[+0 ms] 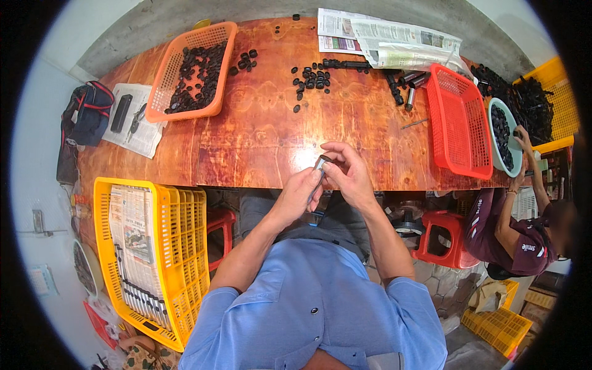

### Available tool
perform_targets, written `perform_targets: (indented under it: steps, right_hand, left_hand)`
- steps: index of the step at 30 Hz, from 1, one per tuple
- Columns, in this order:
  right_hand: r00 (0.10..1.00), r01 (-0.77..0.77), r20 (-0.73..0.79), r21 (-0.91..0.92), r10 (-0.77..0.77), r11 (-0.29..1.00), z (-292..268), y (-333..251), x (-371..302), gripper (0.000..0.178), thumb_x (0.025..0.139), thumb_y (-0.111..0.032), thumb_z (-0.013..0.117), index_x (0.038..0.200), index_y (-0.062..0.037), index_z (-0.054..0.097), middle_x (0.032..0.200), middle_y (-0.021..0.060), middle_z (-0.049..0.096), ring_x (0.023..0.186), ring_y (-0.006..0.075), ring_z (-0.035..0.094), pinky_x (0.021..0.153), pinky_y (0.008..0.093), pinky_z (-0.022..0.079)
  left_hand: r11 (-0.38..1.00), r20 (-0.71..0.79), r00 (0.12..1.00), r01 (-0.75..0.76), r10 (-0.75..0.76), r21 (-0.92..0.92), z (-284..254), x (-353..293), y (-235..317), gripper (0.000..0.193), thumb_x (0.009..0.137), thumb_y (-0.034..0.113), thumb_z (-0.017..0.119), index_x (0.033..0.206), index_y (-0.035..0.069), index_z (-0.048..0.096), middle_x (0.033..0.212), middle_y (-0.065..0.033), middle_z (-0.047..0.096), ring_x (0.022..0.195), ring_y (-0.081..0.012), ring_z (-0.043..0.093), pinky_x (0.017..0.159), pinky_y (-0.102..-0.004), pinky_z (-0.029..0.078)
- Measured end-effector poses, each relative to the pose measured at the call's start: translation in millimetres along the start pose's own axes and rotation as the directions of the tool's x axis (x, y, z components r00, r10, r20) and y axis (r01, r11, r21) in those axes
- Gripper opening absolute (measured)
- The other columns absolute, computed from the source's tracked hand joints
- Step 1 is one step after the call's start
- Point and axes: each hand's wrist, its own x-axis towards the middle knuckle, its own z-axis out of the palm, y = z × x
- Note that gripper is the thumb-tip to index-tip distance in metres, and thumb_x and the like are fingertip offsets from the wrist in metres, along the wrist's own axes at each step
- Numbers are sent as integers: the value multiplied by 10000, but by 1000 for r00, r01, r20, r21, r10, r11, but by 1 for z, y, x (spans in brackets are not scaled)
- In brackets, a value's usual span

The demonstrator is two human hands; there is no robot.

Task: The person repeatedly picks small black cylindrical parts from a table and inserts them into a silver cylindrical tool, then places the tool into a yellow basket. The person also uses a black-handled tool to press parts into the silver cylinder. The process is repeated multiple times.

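My left hand (298, 190) pinches the tube (319, 164), tilted in front of me by the table (259, 142). My right hand (353, 176) bends around its black end (325, 158); whether it grips, I cannot tell. Probably I should press evenly, keeping it straight.

Your left fingers (308, 179) and right fingers (345, 152) held a black-topped silver cylinder (319, 164) near the surface (259, 135) edge; orange basket (191, 114), left, contained small black parts (200, 74).
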Motion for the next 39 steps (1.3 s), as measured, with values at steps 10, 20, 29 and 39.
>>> perform_targets:
  steps: [10,20,29,39]
  right_hand:
    - [997,77,0,73,-78,994,-9,2,2,408,947,-53,625,1325,-14,477,1060,73,645,906,109,619,776,256,524]
    - [995,76,57,59,-79,995,-8,-6,-4,419,945,-65,625,1331,3,475,1121,96,647,1031,137,613,905,285,495]
    - [998,49,36,109,-54,993,-14,0,-2,390,972,-75,597,1335,-14,467,1136,106,644,984,129,620,806,262,532]
    - [993,119,-1,-67,-120,991,-27,6,10,332,987,-100,573,1302,-2,533,1114,76,674,733,31,525,572,173,405]
  left_hand:
    - [988,52,987,-151,150,15,2,6,-9,406,1044,432,473,1063,34,549,752,-4,527,601,-69,511,508,-211,407]
    - [956,-26,977,-202,212,211,-1,1,-16,343,1052,347,483,1121,17,548,753,7,516,590,-62,481,509,-212,399]
    - [980,66,983,-179,173,90,1,3,-5,291,1060,285,465,1135,18,552,859,-25,556,713,-81,532,641,-244,458]
    - [560,130,856,-434,500,706,-17,19,5,342,991,176,538,1274,-15,520,1015,-145,593,886,-299,600,790,-367,486]
